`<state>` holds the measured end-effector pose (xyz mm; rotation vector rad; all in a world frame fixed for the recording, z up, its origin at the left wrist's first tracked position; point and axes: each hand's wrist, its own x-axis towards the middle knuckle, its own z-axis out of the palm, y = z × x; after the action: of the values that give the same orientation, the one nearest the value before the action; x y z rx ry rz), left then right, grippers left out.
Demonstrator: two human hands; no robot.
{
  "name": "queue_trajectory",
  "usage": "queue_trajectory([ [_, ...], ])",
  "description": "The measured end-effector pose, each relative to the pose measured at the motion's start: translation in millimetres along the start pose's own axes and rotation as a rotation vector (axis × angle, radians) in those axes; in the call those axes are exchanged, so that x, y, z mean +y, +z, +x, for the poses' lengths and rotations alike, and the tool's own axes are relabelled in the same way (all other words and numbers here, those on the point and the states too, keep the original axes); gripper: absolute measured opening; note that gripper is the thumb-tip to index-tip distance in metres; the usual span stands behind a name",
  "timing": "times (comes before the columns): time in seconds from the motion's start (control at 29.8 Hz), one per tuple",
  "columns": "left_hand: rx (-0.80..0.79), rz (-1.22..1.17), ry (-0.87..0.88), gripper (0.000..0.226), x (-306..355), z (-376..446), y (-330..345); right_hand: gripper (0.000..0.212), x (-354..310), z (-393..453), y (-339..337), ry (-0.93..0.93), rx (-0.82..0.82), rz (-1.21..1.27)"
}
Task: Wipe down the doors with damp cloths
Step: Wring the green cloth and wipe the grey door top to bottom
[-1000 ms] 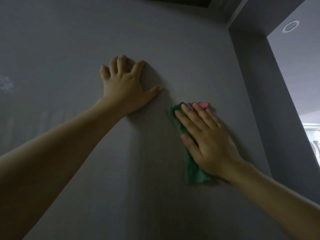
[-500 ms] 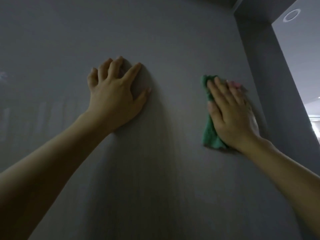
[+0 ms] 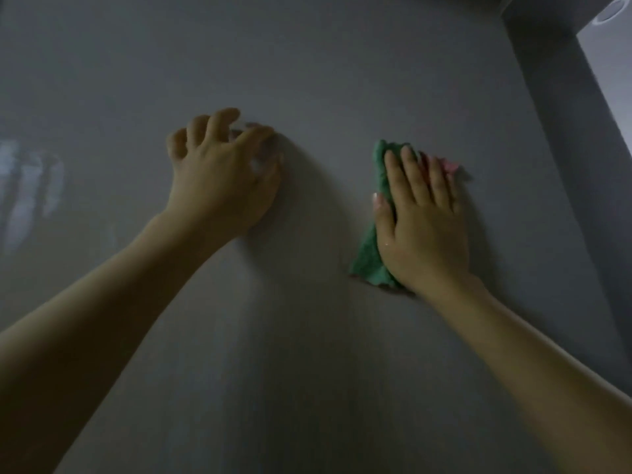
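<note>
A person's two bare hands press against a dark grey door [image 3: 325, 80] seen from a head-worn camera in dim light. The right hand [image 3: 422, 217] lies flat with fingers extended close together, palm pinning a folded green cloth [image 3: 367, 254] to the door panel — the cloth shows along the thumb side of the hand and below the wrist, and a pink edge [image 3: 450, 165] peeks out beyond the fingertips. The left hand [image 3: 222, 176] rests on the door just to the left of it, empty, its fingers curled and loosely spread so the tips and the heel of the palm touch the panel. Both bare forearms reach in from the lower corners of the view. At the right edge stands the darker door frame [image 3: 561, 138], with a pale ceiling and a round recessed light [image 3: 612, 10] beyond it — a faint, blurred reflection shows on the panel at far left.
</note>
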<state>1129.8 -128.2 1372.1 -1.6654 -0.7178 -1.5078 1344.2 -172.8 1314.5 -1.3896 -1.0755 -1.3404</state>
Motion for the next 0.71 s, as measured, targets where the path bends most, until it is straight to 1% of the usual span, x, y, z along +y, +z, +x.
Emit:
queue_trajectory([
  [0.03, -0.001, 0.043, -0.025, 0.051, -9.6, -1.7, -3.5, 0.061, -16.5, -2.6, 1.5, -0.024, 0.002, 0.012],
  [0.1, 0.0, 0.076, -0.051, 0.049, -26.7, -4.1, -9.3, 0.058, -38.3, -17.2, 5.1, -0.184, 0.007, 0.047],
  [0.2, -0.029, 0.064, 0.005, 0.048, -46.5, -6.0, -10.7, 0.055, -34.1, -31.3, 2.8, -0.462, -0.042, 0.029],
  [0.24, -0.051, 0.067, 0.024, 0.052, -51.6, -6.6, -10.2, 0.055, -27.6, -25.7, 1.3, -0.501, -0.054, 0.004],
  [0.27, -0.069, 0.073, 0.038, 0.057, -55.4, -6.8, -9.7, 0.056, -23.1, -16.8, -0.1, -0.475, -0.047, -0.011],
  [0.37, -0.075, 0.081, 0.049, 0.066, -60.6, -6.6, -6.4, 0.062, -41.2, 5.5, -2.3, -0.137, 0.0, -0.018],
  [0.4, -0.065, 0.074, 0.044, 0.065, -60.7, -6.8, -4.5, 0.063, -58.1, 1.0, -0.2, -0.096, 0.016, -0.017],
  [0.44, -0.054, 0.062, 0.034, 0.063, -60.2, -7.2, -3.2, 0.063, -76.0, -9.7, 2.7, -0.138, 0.012, 0.006],
  [0.5, -0.038, 0.031, 0.034, 0.057, -59.3, -7.1, -1.6, 0.058, -99.6, -38.6, 8.3, -0.363, -0.027, 0.069],
  [0.57, -0.049, -0.002, 0.055, 0.053, -62.3, -4.4, -5.6, 0.055, -97.2, -50.1, 3.8, -0.552, -0.08, 0.084],
  [0.6, -0.058, -0.029, 0.063, 0.051, -65.7, -2.1, -10.4, 0.055, -92.4, -45.2, 1.0, -0.587, -0.086, 0.069],
  [0.64, -0.057, -0.067, 0.066, 0.049, -70.8, 0.3, -16.8, 0.055, -88.9, -37.2, -1.0, -0.559, -0.089, 0.051],
  [0.67, -0.037, -0.096, 0.062, 0.046, -77.0, 1.7, -24.3, 0.056, -88.1, -26.4, -2.0, -0.472, -0.069, 0.041],
  [0.71, 0.0, -0.092, 0.05, 0.041, -84.4, 1.3, -31.5, 0.057, -90.6, -15.3, -3.3, -0.343, -0.055, 0.032],
])
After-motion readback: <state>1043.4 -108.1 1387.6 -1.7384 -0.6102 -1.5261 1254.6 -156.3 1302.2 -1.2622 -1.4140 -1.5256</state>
